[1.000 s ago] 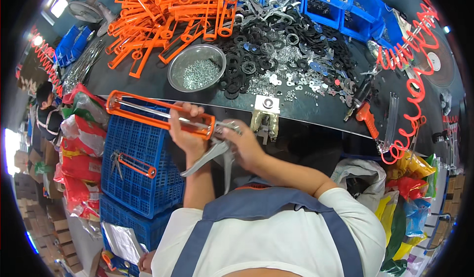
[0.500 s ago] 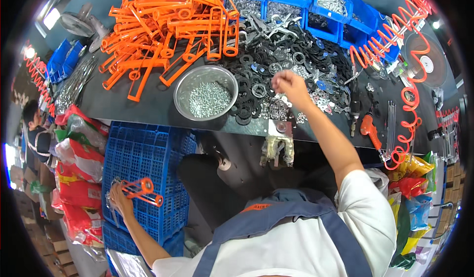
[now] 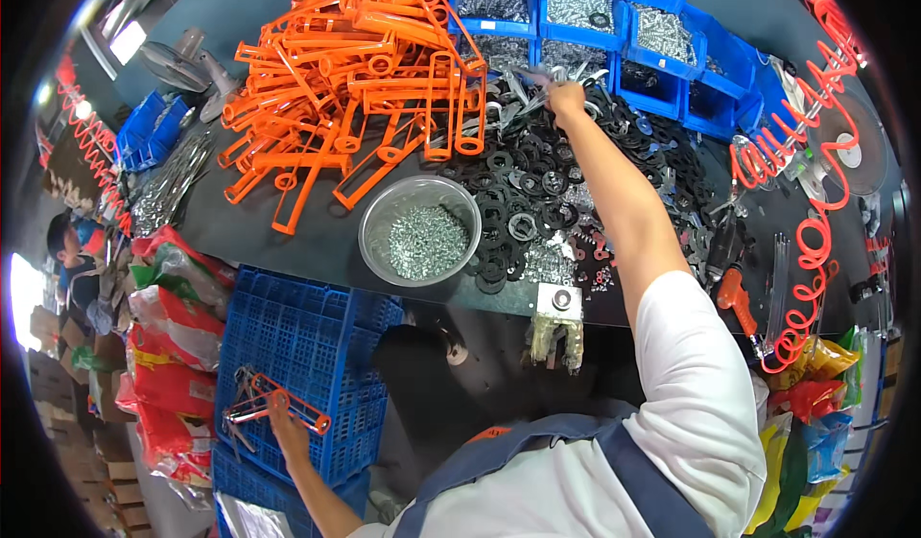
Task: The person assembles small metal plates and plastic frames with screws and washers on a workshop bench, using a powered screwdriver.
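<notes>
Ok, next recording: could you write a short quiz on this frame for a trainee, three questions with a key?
1. Multiple choice: what does the round bowl hold?
A) black rings
B) small silvery parts
C) red hoses

2. True or false: the heaped orange frames lie to the left of the blue bins.

3. Which of the person's hands is out over the worktable?

Key: 1. B. 2. True. 3. The right hand; the left hand is at the orange-framed tool beside the blue crates.

Levers (image 3: 521, 100) right of frames (image 3: 389, 22), before bins (image 3: 576, 34); bowl (image 3: 375, 223) before frames
</notes>
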`<state>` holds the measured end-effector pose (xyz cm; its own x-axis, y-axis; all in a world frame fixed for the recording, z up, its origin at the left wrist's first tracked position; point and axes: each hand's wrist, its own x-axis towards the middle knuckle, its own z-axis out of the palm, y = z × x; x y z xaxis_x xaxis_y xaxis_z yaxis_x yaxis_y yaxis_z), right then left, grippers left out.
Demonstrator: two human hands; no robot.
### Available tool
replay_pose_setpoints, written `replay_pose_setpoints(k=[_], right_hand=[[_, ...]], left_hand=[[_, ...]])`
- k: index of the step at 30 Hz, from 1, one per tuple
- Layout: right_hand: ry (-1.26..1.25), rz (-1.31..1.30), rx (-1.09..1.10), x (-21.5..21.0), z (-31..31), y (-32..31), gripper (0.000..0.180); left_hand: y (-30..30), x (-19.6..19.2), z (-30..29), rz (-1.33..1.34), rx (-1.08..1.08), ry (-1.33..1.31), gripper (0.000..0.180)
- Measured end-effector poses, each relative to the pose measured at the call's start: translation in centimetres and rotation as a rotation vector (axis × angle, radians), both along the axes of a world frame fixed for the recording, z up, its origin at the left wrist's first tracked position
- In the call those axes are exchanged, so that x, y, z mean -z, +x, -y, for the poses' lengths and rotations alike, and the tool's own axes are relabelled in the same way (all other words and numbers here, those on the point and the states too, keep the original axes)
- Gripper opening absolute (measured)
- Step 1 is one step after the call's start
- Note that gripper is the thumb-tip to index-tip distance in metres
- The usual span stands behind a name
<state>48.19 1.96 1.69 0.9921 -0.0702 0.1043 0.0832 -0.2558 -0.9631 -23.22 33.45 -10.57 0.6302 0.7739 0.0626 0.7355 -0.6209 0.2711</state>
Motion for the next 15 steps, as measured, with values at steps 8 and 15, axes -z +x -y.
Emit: replay_pose_setpoints(k=[8, 15], right_hand=[[-0.179, 0.743, 0.068, -7.3, 11.8, -22.1, 0.018], [0.336, 0.144, -0.485, -0.6, 17.9, -42.2, 0.021]], left_hand=[[11.0, -5.0, 11.5, 0.559, 0.321, -0.312, 0.042], [20.6, -13.2, 25.3, 0.585, 1.137, -0.956, 0.085]])
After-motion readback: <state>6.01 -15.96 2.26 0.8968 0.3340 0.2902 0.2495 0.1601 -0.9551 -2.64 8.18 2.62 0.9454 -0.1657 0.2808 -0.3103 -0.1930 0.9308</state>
